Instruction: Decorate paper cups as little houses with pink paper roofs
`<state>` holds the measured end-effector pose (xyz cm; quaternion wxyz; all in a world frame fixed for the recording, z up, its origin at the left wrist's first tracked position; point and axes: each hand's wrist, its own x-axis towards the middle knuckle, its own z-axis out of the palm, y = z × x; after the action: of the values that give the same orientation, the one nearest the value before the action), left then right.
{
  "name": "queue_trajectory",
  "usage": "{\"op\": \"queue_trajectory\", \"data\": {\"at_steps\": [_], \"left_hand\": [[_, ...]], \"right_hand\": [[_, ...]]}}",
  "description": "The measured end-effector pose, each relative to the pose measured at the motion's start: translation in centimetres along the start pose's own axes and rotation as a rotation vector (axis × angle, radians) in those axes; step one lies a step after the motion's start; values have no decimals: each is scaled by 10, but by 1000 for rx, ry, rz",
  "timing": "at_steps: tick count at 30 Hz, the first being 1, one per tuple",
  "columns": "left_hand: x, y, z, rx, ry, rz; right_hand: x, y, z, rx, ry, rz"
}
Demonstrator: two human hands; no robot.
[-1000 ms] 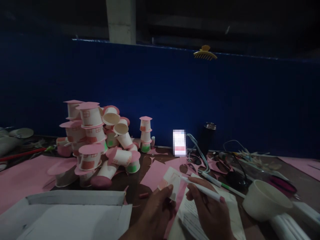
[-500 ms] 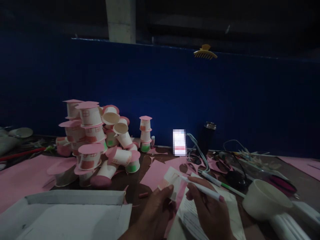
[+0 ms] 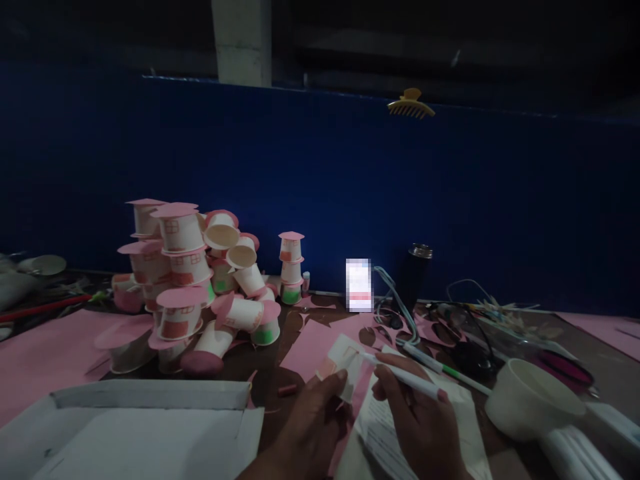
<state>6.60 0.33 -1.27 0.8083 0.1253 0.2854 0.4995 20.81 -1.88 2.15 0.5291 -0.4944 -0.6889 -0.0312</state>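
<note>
At the front of the desk, a small cup is held tilted by the left grip, its thumb laid along the wall. A pen is pinched in the right grip, its tip at an outline on the cup; whether the surface is touched cannot be told. For clean lines, the cup is best held still during each stroke and turned only between strokes, with light pressure so that the wall is not dented. Under the right grip, a printed sheet is spread; beyond the cup, pink paper is laid, and farther left roofed cups are stacked.
</note>
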Motion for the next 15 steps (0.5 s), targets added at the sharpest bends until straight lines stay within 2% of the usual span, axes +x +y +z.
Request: {"op": "queue_trajectory", "data": {"at_steps": [15], "left_hand": [[1,0,-1,21,58,8]], "right_hand": [[-2,1,1,37,-7,4]]}}
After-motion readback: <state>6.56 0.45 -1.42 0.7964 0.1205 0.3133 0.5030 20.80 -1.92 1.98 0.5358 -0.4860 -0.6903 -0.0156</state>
